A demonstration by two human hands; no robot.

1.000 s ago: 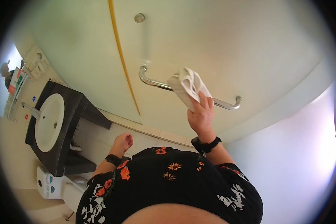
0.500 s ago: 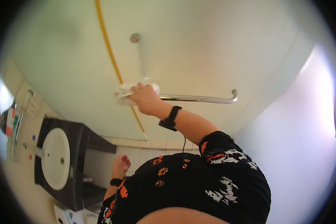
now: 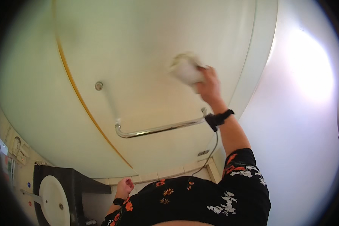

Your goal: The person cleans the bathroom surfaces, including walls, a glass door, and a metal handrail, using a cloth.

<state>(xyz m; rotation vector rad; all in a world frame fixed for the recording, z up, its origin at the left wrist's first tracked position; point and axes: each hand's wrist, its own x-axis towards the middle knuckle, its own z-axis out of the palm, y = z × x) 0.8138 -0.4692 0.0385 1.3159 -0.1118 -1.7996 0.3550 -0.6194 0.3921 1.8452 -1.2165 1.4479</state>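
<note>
My right hand (image 3: 211,87), with a dark band on the wrist, is closed on a white cloth (image 3: 187,71). The cloth is bunched and blurred, held up at the pale frosted panel (image 3: 150,52), above the right end of a chrome bar handle (image 3: 162,129). Whether it touches the panel I cannot tell. Down at my side, my left hand (image 3: 125,187) has its fingers curled in, with nothing visible in them. It is nearest to the dark washbasin counter.
A round chrome knob (image 3: 98,86) sits on the panel beside a yellow-brown strip (image 3: 79,98). At lower left, a white oval basin (image 3: 53,196) is set in a dark counter (image 3: 77,188). A white wall (image 3: 275,132) rises at right. A thin cable (image 3: 211,156) hangs by my right arm.
My right hand has carried the cloth from the bar's left end up and right, past its right end. The view has shifted, and my left hand stays low with curled fingers.
</note>
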